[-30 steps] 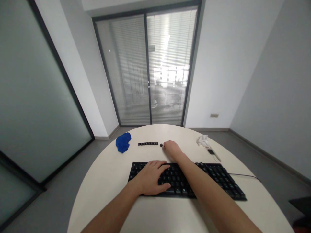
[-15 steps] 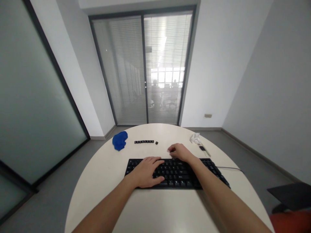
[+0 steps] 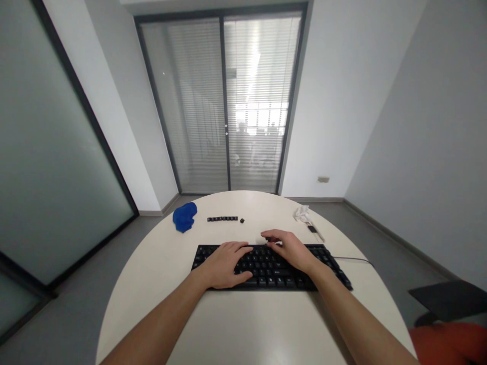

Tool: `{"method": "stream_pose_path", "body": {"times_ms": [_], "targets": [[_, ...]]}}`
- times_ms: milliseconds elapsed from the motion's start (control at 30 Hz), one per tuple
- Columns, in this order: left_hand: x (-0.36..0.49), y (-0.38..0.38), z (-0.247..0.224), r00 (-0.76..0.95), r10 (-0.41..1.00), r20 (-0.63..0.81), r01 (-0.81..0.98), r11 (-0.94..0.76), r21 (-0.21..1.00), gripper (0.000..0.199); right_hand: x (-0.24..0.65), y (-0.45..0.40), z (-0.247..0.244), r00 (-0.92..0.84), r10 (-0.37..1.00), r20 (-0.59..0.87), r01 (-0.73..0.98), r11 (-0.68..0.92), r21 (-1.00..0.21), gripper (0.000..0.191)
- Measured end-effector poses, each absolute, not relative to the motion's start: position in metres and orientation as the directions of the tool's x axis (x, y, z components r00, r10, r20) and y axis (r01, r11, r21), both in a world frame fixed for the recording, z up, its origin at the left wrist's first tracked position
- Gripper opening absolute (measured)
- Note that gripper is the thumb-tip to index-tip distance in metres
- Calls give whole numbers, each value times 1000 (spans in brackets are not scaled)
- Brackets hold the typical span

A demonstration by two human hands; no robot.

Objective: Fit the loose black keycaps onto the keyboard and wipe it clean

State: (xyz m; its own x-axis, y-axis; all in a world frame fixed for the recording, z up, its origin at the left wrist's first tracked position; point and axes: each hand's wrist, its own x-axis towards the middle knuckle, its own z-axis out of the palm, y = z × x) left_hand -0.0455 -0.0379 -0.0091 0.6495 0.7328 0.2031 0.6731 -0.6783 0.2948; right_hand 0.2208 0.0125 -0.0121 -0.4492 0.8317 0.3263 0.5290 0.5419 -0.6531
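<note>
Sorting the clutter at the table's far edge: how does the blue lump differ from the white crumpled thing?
The blue lump is vivid blue, larger, at the far left; the white crumpled thing is pale, smaller, at the far right beside a thin tool. Both lie on the table, away from either hand.

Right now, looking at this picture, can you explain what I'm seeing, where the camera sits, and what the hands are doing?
The camera sits on a person's head, looking forward and down, so both bare arms reach in from below. The left hand rests flat on a black keyboard. The right hand lies over the keyboard's far edge, fingers extended; neither clearly holds anything. On the round white table lie a blue lump, a row of loose black keycaps, one single keycap and crumpled white paper.
</note>
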Motion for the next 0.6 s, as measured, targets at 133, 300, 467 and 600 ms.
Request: {"method": "stream_pose_path", "body": {"times_ms": [133, 300, 467, 600], "targets": [[-45, -38, -9, 651, 731, 203, 672, -680, 294, 64, 215, 7, -10, -489, 805, 336, 583, 588, -561, 28], [-45, -37, -9, 657, 725, 206, 664, -686, 298, 65, 210, 7, -15, -550, 748, 371, 576, 662, -479, 24], [-45, -37, -9, 656, 727, 203, 670, -684, 288, 65, 204, 7, -16, -593, 696, 404, 540, 716, -442, 23], [-45, -37, -9, 658, 724, 205, 669, -688, 282, 66, 201, 4, -15, -536, 743, 401, 572, 669, -474, 24]]}}
